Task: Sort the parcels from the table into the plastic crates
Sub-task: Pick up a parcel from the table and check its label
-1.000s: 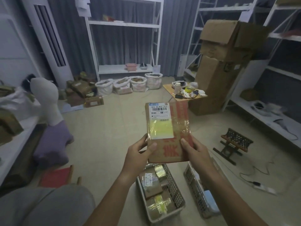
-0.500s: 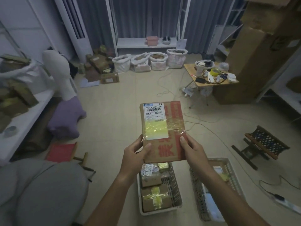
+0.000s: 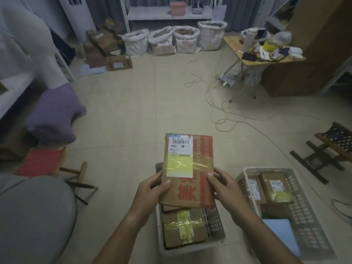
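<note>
It was a dim storeroom used for packing and sorting post. White metal shelving (image 3: pixel 169 13) lined the walls, four open sacks (image 3: pixel 174 41) stood in a row beneath it, and loose cartons (image 3: pixel 106 44) lay on the tiled floor. Two plastic crates (image 3: pixel 297 204) held taped, labelled parcels (image 3: pixel 183 228), and tall cardboard boxes (image 3: pixel 322 40) stood behind a cluttered folding table (image 3: pixel 234 44).
</note>
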